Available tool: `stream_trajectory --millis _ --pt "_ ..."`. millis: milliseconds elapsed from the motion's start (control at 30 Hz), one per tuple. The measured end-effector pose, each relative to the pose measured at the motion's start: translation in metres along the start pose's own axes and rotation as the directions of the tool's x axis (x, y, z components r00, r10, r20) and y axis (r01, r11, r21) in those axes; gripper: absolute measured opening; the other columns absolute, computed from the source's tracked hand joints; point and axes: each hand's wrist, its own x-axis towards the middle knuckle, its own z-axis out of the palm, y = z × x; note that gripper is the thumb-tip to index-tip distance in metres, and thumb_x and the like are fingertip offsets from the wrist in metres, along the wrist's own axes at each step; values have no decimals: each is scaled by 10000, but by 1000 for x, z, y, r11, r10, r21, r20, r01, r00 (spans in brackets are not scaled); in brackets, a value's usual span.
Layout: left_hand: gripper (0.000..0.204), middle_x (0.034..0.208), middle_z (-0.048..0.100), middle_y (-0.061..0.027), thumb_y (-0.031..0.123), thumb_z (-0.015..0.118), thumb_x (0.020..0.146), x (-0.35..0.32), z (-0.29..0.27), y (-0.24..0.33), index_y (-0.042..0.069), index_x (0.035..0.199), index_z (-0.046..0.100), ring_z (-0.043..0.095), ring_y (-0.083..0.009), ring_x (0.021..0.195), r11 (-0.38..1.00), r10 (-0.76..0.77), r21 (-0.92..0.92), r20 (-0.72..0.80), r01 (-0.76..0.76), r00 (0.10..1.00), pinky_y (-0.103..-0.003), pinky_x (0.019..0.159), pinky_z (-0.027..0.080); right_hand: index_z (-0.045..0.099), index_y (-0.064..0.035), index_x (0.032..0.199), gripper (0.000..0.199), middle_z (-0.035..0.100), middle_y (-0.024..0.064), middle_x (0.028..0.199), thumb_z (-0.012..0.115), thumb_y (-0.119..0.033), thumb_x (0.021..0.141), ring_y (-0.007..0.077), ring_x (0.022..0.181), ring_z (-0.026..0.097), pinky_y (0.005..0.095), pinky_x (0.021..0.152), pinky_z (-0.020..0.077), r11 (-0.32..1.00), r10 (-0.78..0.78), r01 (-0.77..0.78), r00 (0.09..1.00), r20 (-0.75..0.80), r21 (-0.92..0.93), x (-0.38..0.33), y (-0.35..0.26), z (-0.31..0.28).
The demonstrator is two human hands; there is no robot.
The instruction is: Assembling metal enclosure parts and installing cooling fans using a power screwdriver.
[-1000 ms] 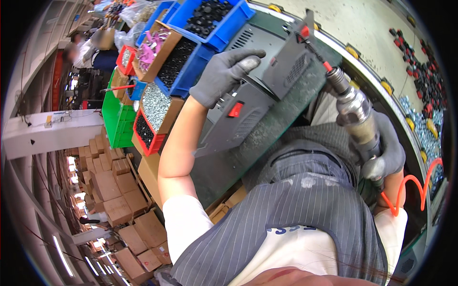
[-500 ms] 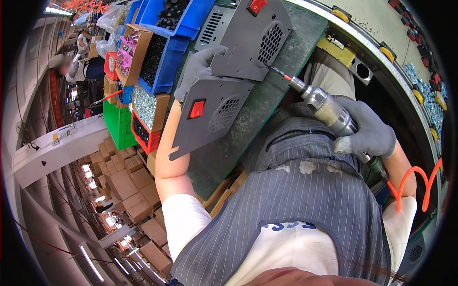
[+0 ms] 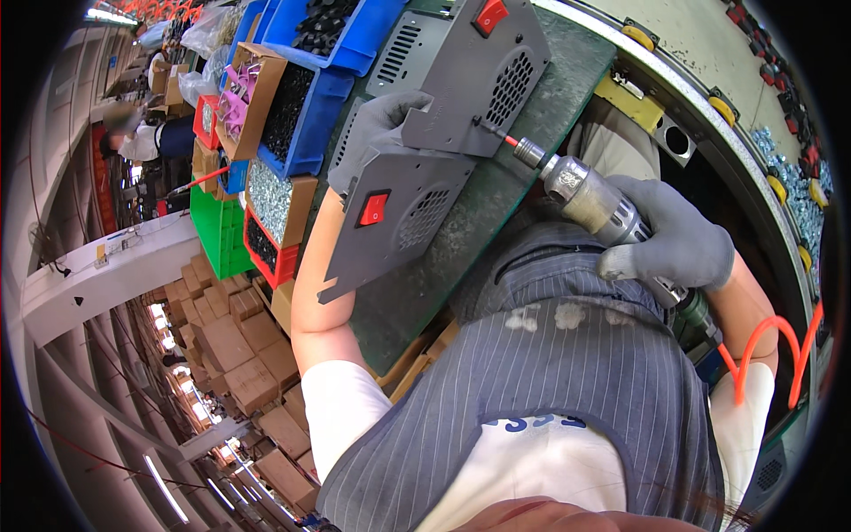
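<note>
Gloved in grey, my left hand (image 3: 377, 133) is closed at the left edges of two grey metal panels, gripping there with its fingertips partly hidden. The nearer panel (image 3: 355, 244) has a red rocker switch (image 3: 373, 209) and a round honeycomb vent. Beyond it stands the farther panel (image 3: 448, 97), likewise with a red switch (image 3: 489, 16) and vent. My gloved right hand (image 3: 674, 232) is wrapped round a silver pneumatic screwdriver (image 3: 585, 191). Its bit points left, with the tip at a small dark spot on the farther panel beside the vent.
Blue bins (image 3: 306, 124) of black parts stand left of the green work surface (image 3: 390, 328). Near them are a cardboard box of pink parts (image 3: 238, 102), a box of small silver screws (image 3: 269, 199) and a green crate (image 3: 217, 235). An orange coiled hose (image 3: 753, 341) trails from the screwdriver.
The screwdriver and my right hand have shifted slightly left, the bit now lying farther left on the farther panel. Both panels have moved a little rightward in view.
</note>
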Motion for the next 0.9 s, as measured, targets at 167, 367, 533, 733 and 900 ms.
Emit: stream_trajectory --millis 167,367,533,733,900 --pt "353 928 630 -73 178 582 851 2 9 5 -41 1125 551 572 -104 787 976 -9 -217 46 19 999 -235 667 473 554 18 1051 582 567 61 788 762 -299 609 146 712 529 289 683 443 999 47 -46 999 26 -24 1 -14 0" --pt "367 865 546 -41 134 447 898 -4 -3 16 -35 1224 442 473 -75 641 510 -222 -857 -50 72 974 -182 520 419 558 3 1080 662 607 97 863 780 -363 576 166 794 577 312 747 459 990 3 -11 998 -59 -138 -14 -17 7" --pt "366 860 533 -35 84 419 902 -12 -16 19 -37 1247 396 443 -38 603 451 -253 -871 83 193 964 -118 382 331 530 29 1129 801 584 65 908 802 -383 499 144 812 533 281 776 426 998 -62 61 994 -91 -9 -24 -18 9" --pt "348 912 529 -37 85 402 903 1 -24 36 -27 1233 411 446 -52 599 395 -198 -918 -53 30 979 -153 475 406 534 32 1114 855 561 60 965 804 -436 451 139 805 517 256 748 410 987 -84 108 979 -185 122 -15 -40 14" --pt "253 864 512 -27 147 432 937 -10 -28 46 -12 1126 491 448 -23 623 502 -30 -863 44 53 999 -110 413 359 541 15 1085 813 563 42 871 801 -421 450 124 737 523 237 670 412 980 -101 121 986 -130 155 4 -61 20"
